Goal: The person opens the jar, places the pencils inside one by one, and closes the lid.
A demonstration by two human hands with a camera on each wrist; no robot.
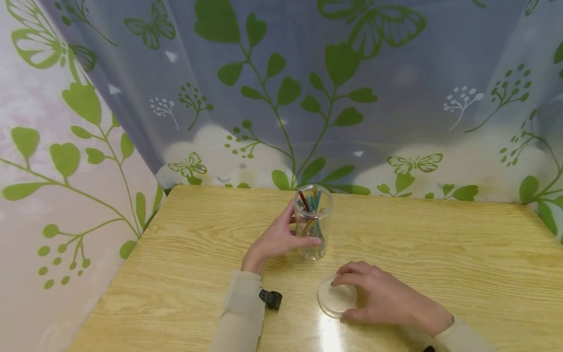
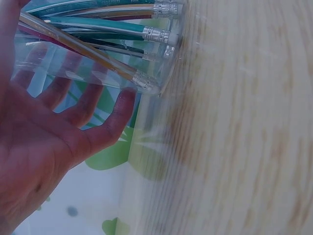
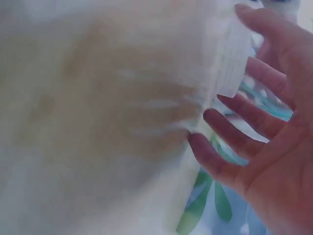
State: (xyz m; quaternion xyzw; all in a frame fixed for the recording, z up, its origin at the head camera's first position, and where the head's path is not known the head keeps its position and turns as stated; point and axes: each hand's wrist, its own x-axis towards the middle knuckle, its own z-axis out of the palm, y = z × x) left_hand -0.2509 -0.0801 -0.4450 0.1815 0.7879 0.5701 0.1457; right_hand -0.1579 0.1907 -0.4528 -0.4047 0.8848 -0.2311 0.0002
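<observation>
A clear jar (image 1: 313, 230) stands upright and uncovered near the back of the table, holding several pencils (image 1: 313, 200) in teal, red and yellow-brown. My left hand (image 1: 279, 237) grips it from the left, thumb across the front and fingers behind. The left wrist view shows the pencils' eraser ends (image 2: 159, 35) at the jar's base. Nearer the front, a round clear lid (image 1: 336, 296) lies flat on the table. My right hand (image 1: 382, 296) holds the lid from its right side, thumb at the near edge and fingers curled at the far edge. In the right wrist view the lid (image 3: 232, 68) shows between thumb and fingers.
The light wood-grain table (image 1: 198, 225) ends at a curtain (image 1: 396, 107) printed with green leaves and butterflies. A similar pale cloth (image 1: 44, 195) hangs along the left side. A black strap (image 1: 270, 299) sits at the left sleeve.
</observation>
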